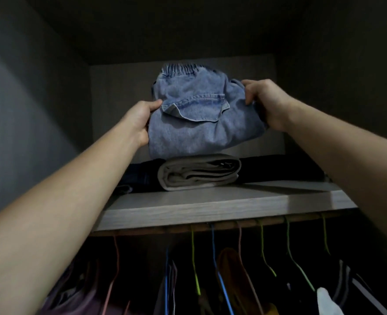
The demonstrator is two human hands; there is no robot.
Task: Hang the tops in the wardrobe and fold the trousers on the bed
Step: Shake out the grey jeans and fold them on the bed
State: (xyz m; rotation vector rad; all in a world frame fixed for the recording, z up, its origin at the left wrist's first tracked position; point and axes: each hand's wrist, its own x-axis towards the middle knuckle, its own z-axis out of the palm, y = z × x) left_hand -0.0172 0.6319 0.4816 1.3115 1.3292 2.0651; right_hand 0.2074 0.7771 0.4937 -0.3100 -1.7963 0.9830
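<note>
Folded light-blue denim trousers [194, 114] with an elastic waistband and a back pocket are held up over the wardrobe's upper shelf [210, 208]. My left hand [140, 119] grips their left edge, thumb on top. My right hand [265, 101] grips the right edge from the other side. The bundle's lower edge touches or hovers just above folded beige trousers [199, 172] lying on the shelf. Dark folded garments [279, 169] lie beside and behind the beige ones.
Below the shelf a rail carries several coloured hangers [215, 258] with tops, including a pinkish one [74, 292] at the left and dark ones at the right. Wardrobe walls close in on both sides; the interior is dim.
</note>
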